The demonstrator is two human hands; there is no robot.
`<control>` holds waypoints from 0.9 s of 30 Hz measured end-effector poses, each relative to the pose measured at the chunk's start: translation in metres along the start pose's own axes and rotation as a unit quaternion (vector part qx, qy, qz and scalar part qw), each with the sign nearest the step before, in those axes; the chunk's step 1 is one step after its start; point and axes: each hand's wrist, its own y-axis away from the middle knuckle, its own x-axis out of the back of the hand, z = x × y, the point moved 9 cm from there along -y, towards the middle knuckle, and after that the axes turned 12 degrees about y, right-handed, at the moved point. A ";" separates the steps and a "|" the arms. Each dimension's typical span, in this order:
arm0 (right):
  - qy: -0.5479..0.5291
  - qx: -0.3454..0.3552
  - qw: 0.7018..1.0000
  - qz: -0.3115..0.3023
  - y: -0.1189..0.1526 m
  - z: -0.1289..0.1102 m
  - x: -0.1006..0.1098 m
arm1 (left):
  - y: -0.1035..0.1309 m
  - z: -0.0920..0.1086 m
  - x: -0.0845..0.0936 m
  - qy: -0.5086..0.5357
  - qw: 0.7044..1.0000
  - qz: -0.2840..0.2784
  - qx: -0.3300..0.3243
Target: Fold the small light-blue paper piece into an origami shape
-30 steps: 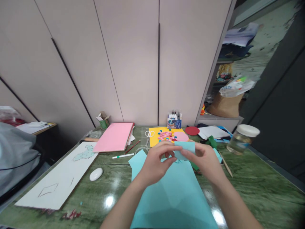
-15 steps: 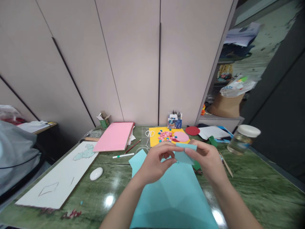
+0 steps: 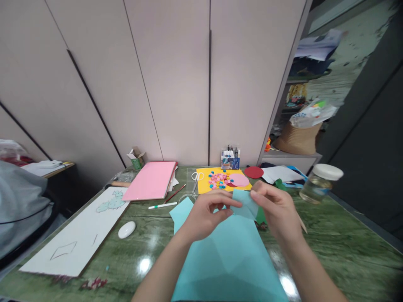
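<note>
A small light-blue paper piece [image 3: 245, 204] is held up between both hands, over a large light-blue sheet [image 3: 226, 260] on the green table. My left hand [image 3: 209, 214] pinches its left edge between fingers and thumb. At its upper right corner, my right hand [image 3: 275, 207] grips it with thumb and forefinger. Behind the hands lies a yellow sheet [image 3: 204, 181] with a heap of pink, blue and yellow bits [image 3: 218, 180] and a pink round paper [image 3: 239, 180].
White scissors [image 3: 197, 176], a pencil [image 3: 175, 193] and a green-white marker [image 3: 162, 205] lie left of the hands. Further left are a pink folder [image 3: 151, 180], a white oval object [image 3: 126, 230] and a drawing sheet [image 3: 78, 235]. A lidded jar [image 3: 321, 184] stands right.
The top edge of the small blue piece, folded over before, now stands up flatter. My right hand has shifted slightly up and right along it; my left hand has barely moved.
</note>
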 end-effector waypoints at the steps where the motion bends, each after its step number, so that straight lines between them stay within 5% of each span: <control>1: -0.003 -0.002 1.000 -0.001 0.000 0.001 -0.001 | 0.000 -0.001 0.001 0.006 1.000 0.002 0.003; 12: 0.099 -0.007 0.995 -0.028 -0.003 -0.004 -0.007 | -0.003 0.003 0.012 0.055 0.998 0.041 -0.007; 18: 0.063 -0.032 0.995 -0.068 -0.002 -0.005 -0.018 | -0.002 0.002 0.016 0.096 0.993 0.062 -0.003; 27: 0.087 -0.014 0.996 0.007 -0.003 -0.006 -0.001 | -0.001 0.002 0.019 0.047 0.997 0.068 -0.012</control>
